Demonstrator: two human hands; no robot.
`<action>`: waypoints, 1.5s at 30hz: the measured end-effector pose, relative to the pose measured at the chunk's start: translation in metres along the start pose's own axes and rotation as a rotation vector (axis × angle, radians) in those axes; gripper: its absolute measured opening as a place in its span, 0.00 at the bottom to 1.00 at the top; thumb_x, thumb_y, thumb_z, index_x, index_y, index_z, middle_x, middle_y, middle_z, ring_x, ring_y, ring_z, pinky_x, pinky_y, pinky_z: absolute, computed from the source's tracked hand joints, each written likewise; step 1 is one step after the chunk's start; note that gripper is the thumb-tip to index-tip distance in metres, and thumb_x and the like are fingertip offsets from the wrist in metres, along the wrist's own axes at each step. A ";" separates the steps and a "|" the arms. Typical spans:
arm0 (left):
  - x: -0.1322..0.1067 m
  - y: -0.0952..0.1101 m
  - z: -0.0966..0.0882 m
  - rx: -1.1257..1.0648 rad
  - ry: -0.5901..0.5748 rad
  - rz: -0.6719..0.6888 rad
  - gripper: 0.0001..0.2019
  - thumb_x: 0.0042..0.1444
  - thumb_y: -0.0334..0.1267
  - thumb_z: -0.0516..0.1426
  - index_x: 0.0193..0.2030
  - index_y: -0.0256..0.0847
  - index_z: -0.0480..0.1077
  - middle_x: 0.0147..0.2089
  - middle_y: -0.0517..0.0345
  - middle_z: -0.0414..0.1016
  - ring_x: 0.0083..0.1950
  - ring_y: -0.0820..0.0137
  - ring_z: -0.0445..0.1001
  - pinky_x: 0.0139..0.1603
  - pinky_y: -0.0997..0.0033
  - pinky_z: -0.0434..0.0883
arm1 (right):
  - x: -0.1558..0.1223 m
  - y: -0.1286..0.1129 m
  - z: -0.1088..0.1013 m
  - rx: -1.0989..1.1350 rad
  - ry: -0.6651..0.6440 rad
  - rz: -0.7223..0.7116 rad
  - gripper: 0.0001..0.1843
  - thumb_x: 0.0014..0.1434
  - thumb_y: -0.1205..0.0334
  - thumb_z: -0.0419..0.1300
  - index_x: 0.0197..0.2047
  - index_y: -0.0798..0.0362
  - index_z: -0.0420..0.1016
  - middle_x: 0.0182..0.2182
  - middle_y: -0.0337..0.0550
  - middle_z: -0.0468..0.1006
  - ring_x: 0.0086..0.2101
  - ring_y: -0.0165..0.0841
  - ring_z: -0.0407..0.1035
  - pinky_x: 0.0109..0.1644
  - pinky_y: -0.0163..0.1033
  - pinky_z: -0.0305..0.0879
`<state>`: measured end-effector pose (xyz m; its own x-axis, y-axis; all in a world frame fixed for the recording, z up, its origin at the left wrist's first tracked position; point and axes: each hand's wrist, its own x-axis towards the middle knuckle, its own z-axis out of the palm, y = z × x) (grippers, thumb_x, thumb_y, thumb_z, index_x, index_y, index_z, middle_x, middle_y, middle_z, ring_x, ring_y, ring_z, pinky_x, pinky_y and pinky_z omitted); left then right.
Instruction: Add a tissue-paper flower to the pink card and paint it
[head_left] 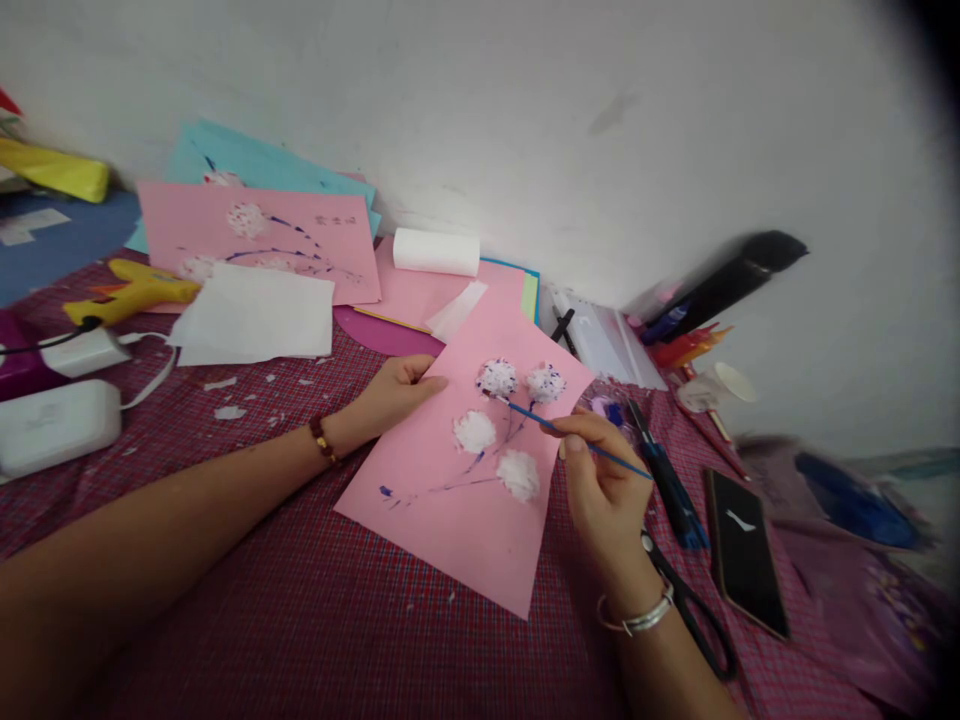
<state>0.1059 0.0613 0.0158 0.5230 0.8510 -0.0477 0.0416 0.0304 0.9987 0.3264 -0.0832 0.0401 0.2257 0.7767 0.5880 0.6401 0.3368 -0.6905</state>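
Note:
A pink paper sheet (pixel 465 500) lies on the red checked cloth in front of me, with several white cotton puffs (pixel 517 472) stuck on it and thin purple painted stems. My right hand (pixel 600 490) pinches a thin blue paintbrush (pixel 577 438); its tip touches the upper left puff (pixel 496 378). My left hand (pixel 394 395) rests on the sheet's upper left edge with fingers curled, holding the paper down.
A second pink sheet with similar flowers (pixel 259 235) leans at the wall over blue paper. White tissue (pixel 255 315), a yellow glue gun (pixel 131 290), a white roll (pixel 435 250), scissors (pixel 679 580), a dark phone (pixel 742 550) and pens lie around.

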 end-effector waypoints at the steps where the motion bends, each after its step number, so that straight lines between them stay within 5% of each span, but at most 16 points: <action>1: 0.000 0.000 0.000 0.007 0.002 -0.005 0.12 0.52 0.44 0.61 0.34 0.36 0.73 0.27 0.60 0.72 0.24 0.76 0.67 0.21 0.79 0.61 | 0.000 0.000 0.000 -0.013 -0.012 -0.001 0.08 0.64 0.64 0.57 0.41 0.47 0.78 0.37 0.40 0.80 0.40 0.37 0.74 0.56 0.54 0.65; 4: 0.001 -0.001 -0.002 0.005 0.022 -0.031 0.11 0.53 0.44 0.61 0.35 0.36 0.73 0.26 0.61 0.72 0.22 0.77 0.65 0.20 0.80 0.60 | 0.002 0.000 -0.004 -0.030 0.020 0.018 0.08 0.65 0.64 0.57 0.40 0.47 0.79 0.36 0.40 0.80 0.40 0.36 0.73 0.56 0.53 0.65; 12: 0.008 -0.001 -0.009 -0.187 0.130 -0.124 0.10 0.53 0.40 0.62 0.39 0.36 0.75 0.30 0.57 0.77 0.23 0.75 0.69 0.22 0.78 0.64 | 0.004 0.003 -0.020 0.118 0.349 0.220 0.08 0.63 0.59 0.59 0.39 0.52 0.79 0.34 0.43 0.80 0.35 0.37 0.76 0.43 0.46 0.70; 16: 0.011 -0.004 -0.011 -0.349 0.154 -0.131 0.12 0.51 0.40 0.64 0.40 0.37 0.75 0.33 0.56 0.79 0.25 0.73 0.72 0.25 0.75 0.69 | 0.012 0.011 -0.022 0.394 0.412 0.248 0.06 0.59 0.61 0.61 0.36 0.51 0.78 0.30 0.40 0.81 0.32 0.34 0.75 0.43 0.45 0.71; 25: 0.010 0.015 -0.016 -0.410 0.238 -0.101 0.15 0.51 0.42 0.65 0.44 0.37 0.74 0.35 0.54 0.80 0.28 0.70 0.75 0.29 0.71 0.73 | 0.023 0.035 -0.023 1.189 0.351 0.612 0.03 0.53 0.58 0.67 0.31 0.46 0.78 0.28 0.33 0.81 0.33 0.32 0.77 0.49 0.48 0.74; 31: 0.007 0.050 -0.010 -0.261 0.100 -0.058 0.15 0.53 0.42 0.64 0.44 0.36 0.75 0.36 0.50 0.81 0.27 0.69 0.75 0.25 0.72 0.71 | 0.023 0.036 -0.015 1.296 0.321 0.550 0.03 0.55 0.59 0.67 0.34 0.47 0.79 0.31 0.36 0.83 0.37 0.31 0.78 0.46 0.42 0.75; 38: -0.027 0.076 0.013 -0.221 0.005 -0.044 0.12 0.55 0.42 0.62 0.42 0.36 0.77 0.33 0.49 0.80 0.25 0.71 0.73 0.23 0.74 0.68 | 0.026 0.046 -0.014 1.276 0.395 0.477 0.04 0.54 0.61 0.66 0.33 0.50 0.76 0.29 0.35 0.82 0.33 0.29 0.77 0.46 0.40 0.76; 42: -0.063 0.057 0.018 -0.316 -0.056 -0.131 0.14 0.49 0.39 0.66 0.41 0.33 0.78 0.37 0.42 0.82 0.31 0.63 0.79 0.32 0.66 0.75 | 0.028 0.048 -0.014 1.250 0.367 0.465 0.03 0.54 0.61 0.65 0.32 0.50 0.75 0.26 0.34 0.81 0.31 0.28 0.77 0.46 0.39 0.76; 45: -0.085 0.036 0.010 -0.329 0.066 -0.071 0.13 0.47 0.36 0.66 0.40 0.33 0.77 0.35 0.42 0.82 0.30 0.62 0.79 0.31 0.65 0.75 | 0.029 0.044 -0.020 1.229 0.304 0.469 0.04 0.54 0.60 0.64 0.32 0.51 0.75 0.27 0.36 0.81 0.31 0.30 0.78 0.47 0.43 0.76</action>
<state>0.0711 -0.0151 0.0559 0.4720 0.8725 -0.1266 -0.2066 0.2491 0.9462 0.3761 -0.0568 0.0346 0.4946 0.8555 0.1534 -0.5722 0.4533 -0.6834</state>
